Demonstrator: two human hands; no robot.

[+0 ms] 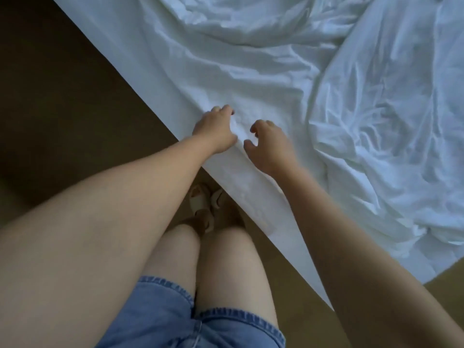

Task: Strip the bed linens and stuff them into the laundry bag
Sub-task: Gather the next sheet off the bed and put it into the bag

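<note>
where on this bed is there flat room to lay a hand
Free: the smoother white bed sheet strip between the brown floor and the crumpled white duvet. Crowded: the right side, heaped with duvet folds.

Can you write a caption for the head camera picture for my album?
The left hand and right hand reach for the edge of the white sheet, beside a rumpled blanket.

Plain white bed sheet (pixel 206 61), plain white crumpled duvet (pixel 391 116), brown floor (pixel 62 101), faded blue denim shorts (pixel 155 320), cream sandals (pixel 200 204) with tan soles
</note>
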